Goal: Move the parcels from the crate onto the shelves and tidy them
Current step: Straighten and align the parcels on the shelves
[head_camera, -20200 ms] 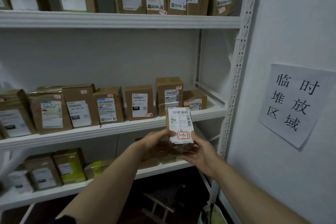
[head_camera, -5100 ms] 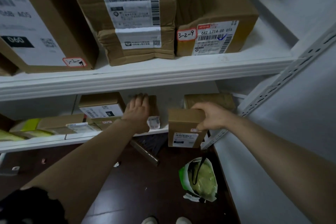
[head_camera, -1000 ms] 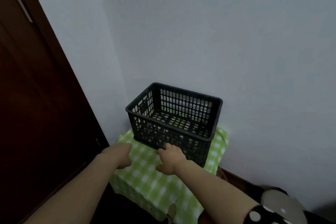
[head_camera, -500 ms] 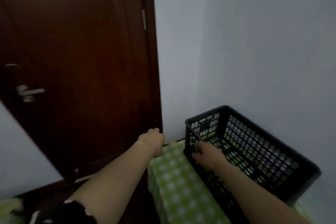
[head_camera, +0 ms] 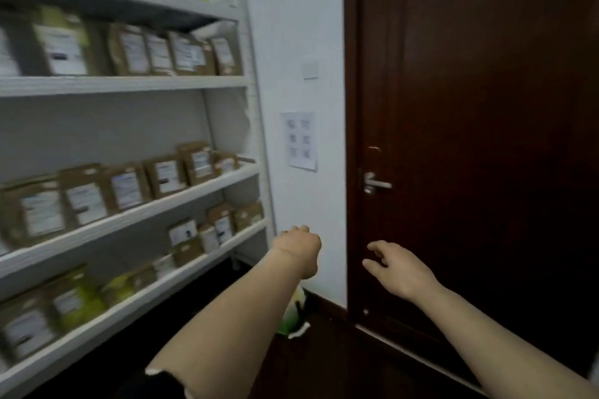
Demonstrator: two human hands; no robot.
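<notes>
Far left of the door [head_camera: 486,107], I see the parcels [head_camera: 165,175] lined up on the shelves [head_camera: 194,194], blurred and well apart from both hands. Nearer the door, my left hand [head_camera: 299,251] hangs loosely curled, gripping nothing. My right hand [head_camera: 400,272] is in front of the door, below its handle [head_camera: 376,185], fingers relaxed and empty.

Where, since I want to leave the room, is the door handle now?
In the head view the door handle sits right of centre, on the left edge of the dark door, above the right hand and right of the paper notice.
</notes>
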